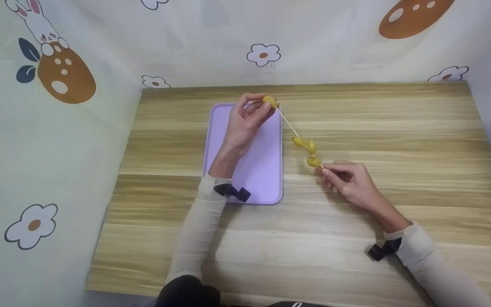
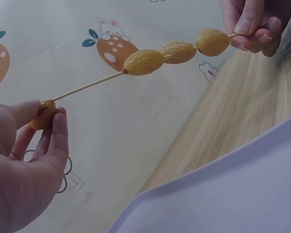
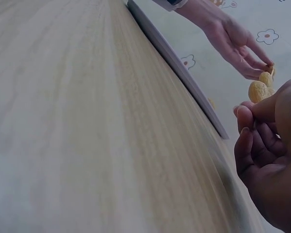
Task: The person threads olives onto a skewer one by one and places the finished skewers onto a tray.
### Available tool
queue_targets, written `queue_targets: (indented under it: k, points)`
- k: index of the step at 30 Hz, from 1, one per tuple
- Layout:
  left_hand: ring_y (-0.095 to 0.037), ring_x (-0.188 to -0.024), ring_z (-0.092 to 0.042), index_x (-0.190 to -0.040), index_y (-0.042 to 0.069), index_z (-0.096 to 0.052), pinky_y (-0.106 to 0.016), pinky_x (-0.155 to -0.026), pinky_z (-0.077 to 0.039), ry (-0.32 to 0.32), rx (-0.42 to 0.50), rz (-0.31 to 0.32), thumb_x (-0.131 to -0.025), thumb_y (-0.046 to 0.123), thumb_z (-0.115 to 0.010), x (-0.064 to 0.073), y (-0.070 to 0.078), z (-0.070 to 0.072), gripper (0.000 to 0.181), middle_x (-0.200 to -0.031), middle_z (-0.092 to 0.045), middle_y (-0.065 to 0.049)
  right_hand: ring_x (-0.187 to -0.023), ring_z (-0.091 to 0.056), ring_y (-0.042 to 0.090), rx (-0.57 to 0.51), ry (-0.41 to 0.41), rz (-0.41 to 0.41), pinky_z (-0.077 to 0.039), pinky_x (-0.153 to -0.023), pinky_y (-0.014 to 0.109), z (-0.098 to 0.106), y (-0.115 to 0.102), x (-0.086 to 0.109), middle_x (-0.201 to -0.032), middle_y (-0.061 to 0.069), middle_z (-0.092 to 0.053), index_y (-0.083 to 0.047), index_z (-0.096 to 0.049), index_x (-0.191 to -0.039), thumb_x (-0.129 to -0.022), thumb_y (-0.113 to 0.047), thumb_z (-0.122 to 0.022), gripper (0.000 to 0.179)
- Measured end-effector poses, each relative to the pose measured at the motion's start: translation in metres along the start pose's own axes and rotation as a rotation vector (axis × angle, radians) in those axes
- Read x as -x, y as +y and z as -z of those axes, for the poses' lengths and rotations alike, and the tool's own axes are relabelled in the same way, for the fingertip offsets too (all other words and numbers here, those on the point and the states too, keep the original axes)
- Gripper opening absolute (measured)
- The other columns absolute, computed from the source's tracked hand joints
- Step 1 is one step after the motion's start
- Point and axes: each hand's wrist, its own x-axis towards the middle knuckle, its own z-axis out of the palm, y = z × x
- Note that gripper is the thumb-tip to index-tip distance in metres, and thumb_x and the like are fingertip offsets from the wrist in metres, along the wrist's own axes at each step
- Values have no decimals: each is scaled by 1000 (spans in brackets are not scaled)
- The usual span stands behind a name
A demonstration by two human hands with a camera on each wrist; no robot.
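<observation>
A thin wooden skewer [image 1: 287, 122] slants between the two hands above the table. Three yellow, wrinkled dried fruits are threaded on it near the right hand: one fruit [image 2: 144, 62], a middle fruit [image 2: 178, 52] and an end fruit [image 2: 212, 42]. At the skewer's other end, the left hand [image 1: 245, 125] pinches another such fruit [image 1: 270, 101] between thumb and fingers, over the far part of a lilac tray [image 1: 258, 175]. The skewer meets this fruit; how deep it goes is hidden. The right hand [image 1: 352, 183] pinches the skewer's near end, right of the tray.
The tray lies on a wood-grain table [image 1: 399, 128], left of its middle. Pale cloth [image 1: 207, 42] printed with flowers and rabbits hangs behind the table and at its sides. Each wrist wears a black camera mount, one of them on the left sleeve [image 1: 232, 192].
</observation>
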Motion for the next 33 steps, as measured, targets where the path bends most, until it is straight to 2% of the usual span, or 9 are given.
queue_targets:
  k: [3,8,12,20,27,30,33]
  points:
    - [-26,-112,-76,-121,3,-66,-52,-117,-57,8,-40,-17,-99,-8,-71,1,-1,0,25,-119,-73,-16,-67,-70,27,8,3,10,-64,-57,29,0,0,1,-90,20,-76,-4,-83,-117,-105,-8,-72,17]
    - [-24,-110,-74,-116,3,-66,-46,-111,-62,14,-84,-32,-97,-7,-75,2,-3,0,23,-118,-70,-15,-67,-70,25,5,18,17,-64,-57,29,-1,0,0,-94,22,-79,-4,-83,-117,-105,-8,-72,17]
    - [-24,-108,-74,-113,4,-66,-50,-112,-61,8,-103,-47,-97,-6,-76,3,-3,-1,22,-116,-70,-14,-66,-70,25,-1,31,13,-63,-56,28,-1,0,0,-90,21,-76,-5,-84,-116,-104,-8,-73,17]
    - [-24,-108,-75,-115,2,-67,-48,-112,-62,7,-91,-44,-97,-7,-76,5,-5,-5,22,-114,-72,-13,-66,-70,27,-3,58,21,-61,-54,25,0,1,0,-85,22,-73,-7,-84,-116,-101,-5,-75,17]
    - [-24,-110,-74,-115,1,-68,-51,-114,-60,24,-79,-15,-96,-8,-76,5,-8,-8,23,-119,-70,-14,-68,-70,23,-7,49,22,-63,-58,25,-1,2,-1,-88,19,-74,-3,-83,-116,-106,-5,-69,17]
    - [-25,-111,-76,-120,-1,-68,-48,-114,-61,15,-60,0,-98,-8,-74,6,-9,-9,24,-120,-74,-16,-70,-69,22,-25,21,33,-62,-59,25,-2,1,-1,-90,20,-74,-2,-82,-113,-108,-6,-66,18]
    - [-25,-113,-77,-131,-7,-64,-46,-116,-60,-19,-34,9,-101,-7,-70,7,-10,-11,31,-123,-76,-20,-70,-69,24,-39,-11,44,-63,-60,25,-2,1,-1,-93,23,-75,0,-81,-113,-109,-6,-64,19]
